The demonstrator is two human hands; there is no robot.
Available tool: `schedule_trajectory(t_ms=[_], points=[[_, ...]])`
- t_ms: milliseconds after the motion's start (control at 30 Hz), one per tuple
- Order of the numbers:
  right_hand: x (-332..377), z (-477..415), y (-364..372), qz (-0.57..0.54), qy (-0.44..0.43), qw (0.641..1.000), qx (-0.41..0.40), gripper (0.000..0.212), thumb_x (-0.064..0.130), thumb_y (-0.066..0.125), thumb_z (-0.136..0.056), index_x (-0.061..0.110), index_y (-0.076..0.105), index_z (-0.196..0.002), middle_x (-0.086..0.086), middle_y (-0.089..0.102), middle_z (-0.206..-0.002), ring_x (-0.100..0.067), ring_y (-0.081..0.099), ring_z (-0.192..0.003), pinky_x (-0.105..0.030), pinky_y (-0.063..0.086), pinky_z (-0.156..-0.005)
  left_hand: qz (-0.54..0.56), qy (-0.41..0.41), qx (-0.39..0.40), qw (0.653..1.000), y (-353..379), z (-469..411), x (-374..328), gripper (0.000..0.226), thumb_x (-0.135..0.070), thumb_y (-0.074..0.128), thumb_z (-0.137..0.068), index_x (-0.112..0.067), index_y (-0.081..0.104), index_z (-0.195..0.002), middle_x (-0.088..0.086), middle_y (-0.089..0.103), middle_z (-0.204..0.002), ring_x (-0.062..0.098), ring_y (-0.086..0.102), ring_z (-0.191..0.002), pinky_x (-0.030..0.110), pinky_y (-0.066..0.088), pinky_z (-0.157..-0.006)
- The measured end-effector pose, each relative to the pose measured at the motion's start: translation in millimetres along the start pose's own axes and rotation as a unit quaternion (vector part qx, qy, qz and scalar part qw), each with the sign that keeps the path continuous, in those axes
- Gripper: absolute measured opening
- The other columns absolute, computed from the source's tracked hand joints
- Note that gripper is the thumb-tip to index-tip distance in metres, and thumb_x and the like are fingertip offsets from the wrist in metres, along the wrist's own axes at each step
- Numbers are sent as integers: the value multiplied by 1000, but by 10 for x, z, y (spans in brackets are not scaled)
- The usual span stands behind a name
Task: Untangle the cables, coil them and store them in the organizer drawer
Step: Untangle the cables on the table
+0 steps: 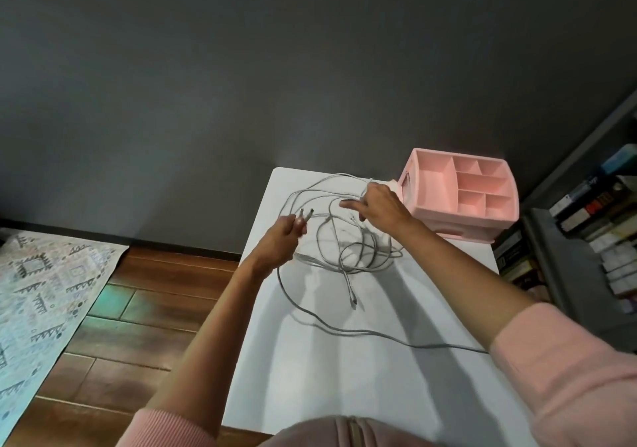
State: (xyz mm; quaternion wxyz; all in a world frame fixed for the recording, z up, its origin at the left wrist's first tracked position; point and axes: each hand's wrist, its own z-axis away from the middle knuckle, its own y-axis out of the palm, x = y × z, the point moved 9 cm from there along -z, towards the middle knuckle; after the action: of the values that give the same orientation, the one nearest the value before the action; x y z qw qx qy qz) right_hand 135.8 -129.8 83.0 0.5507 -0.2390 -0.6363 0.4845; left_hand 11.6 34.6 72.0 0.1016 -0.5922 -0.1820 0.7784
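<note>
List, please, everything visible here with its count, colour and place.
cables: several tangled, grey-white, middle of table
organizer: one, pink, table's far right corner
table: one, white, centre
rug: one, pale patterned, floor at left
floor: one, brown wood, left of table
books: many, mixed colours, far right
wall: one, dark grey, behind table
left hand: one, holds two plugs
right hand: one, pinches a cable beside organizer
sleeves: two, pink, bottom corners

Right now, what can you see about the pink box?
The pink organizer looks like smooth plastic. Its open top is split into one long compartment and five smaller ones, all seemingly empty. A drawer looks shut at its base. It stands upright on the far right corner of the white table; the right hand is close beside it.
</note>
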Motion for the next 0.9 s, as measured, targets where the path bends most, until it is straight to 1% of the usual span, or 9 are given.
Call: schedule_trajectory(t_ms=[67, 133, 233, 300, 367, 500, 633, 800, 900], points=[[179, 64, -2, 8, -22, 1000, 21, 63, 58, 65, -78, -3, 69, -61, 1, 46, -50, -27, 59, -68, -39, 51, -74, -2, 44, -44, 998, 32, -10, -176, 29, -23, 31, -103, -11, 51, -85, 4, 46, -99, 8, 43, -67, 13, 41, -46], [318, 133, 2, 12, -38, 999, 23, 60, 57, 68, -75, -2, 69, -62, 1, 48, -48, -27, 61, -71, -38, 51, -72, 77, 46, -30, 996, 145, -34, -255, 28, -25, 32, -103, -12, 51, -86, 2, 48, -99, 8, 49, -79, 13, 47, -48], [397, 208, 59, 6, -48, 999, 19, 51, 54, 70, -76, 4, 61, -77, -10, 66, -77, -30, 63, -82, -36, 47, -70, 187, 33, -16, 982, 251, -60, -311, 30, -29, 30, -103, -16, 52, -87, -5, 57, -108, 6, 56, -95, 20, 48, -57], [391, 253, 123, 7, -53, 998, 19, 47, 51, 71, -77, 8, 54, -87, -11, 66, -89, -31, 61, -86, -33, 40, -66, 219, 26, -43, 974, 233, -84, -317, 31, -29, 29, -104, -15, 53, -89, -6, 59, -114, 4, 57, -90, 21, 44, -61], [329, 280, 199, -6, -52, 998, 21, 46, 51, 72, -76, 10, 52, -84, -1, 56, -83, -27, 57, -84, -32, 37, -64, 228, 31, -64, 971, 209, -105, -351, 32, -26, 29, -104, -18, 52, -84, -4, 61, -100, 4, 58, -83, 21, 40, -59], [182, 254, 266, 44, -85, 995, 24, 27, 24, 73, -82, 5, 68, -100, 1, 39, -94, -23, 57, -93, -34, 45, -77, 214, 46, -99, 971, 156, -110, -428, 31, -24, 28, -104, -18, 44, -78, -4, 49, -74, 5, 55, -68, 13, 38, -49], [-219, 188, 62, 42, -28, 998, -25, 23, 12, 69, -84, 1, 66, -104, -13, 49, -113, -29, 57, -99, -36, 45, -84, 228, 74, -150, 959, -39, -96, -487, 32, -23, 27, -104, -19, 42, -76, -4, 42, -70, 5, 42, -58, 11, 33, -47], [-821, 285, 96, 3, 60, 998, -3, 15, 9, 77, -75, -1, 69, -84, -18, 67, -92, -25, 59, -81, -29, 44, -72, 257, 105, -217, 936, -378, -75, -499, 32, -23, 28, -104, -20, 40, -75, -3, 36, -64, 4, 32, -49, 17, 29, -45], [-1136, 432, 238, 2, 127, 992, 5, 3, 7, 73, -77, 6, 73, -79, -13, 69, -93, -28, 64, -90, -29, 49, -74, 275, 125, -255, 919, -565, -34, -528, 31, -23, 27, -104, -20, 41, -76, -3, 36, -64, 1, 31, -47, 18, 28, -45]])
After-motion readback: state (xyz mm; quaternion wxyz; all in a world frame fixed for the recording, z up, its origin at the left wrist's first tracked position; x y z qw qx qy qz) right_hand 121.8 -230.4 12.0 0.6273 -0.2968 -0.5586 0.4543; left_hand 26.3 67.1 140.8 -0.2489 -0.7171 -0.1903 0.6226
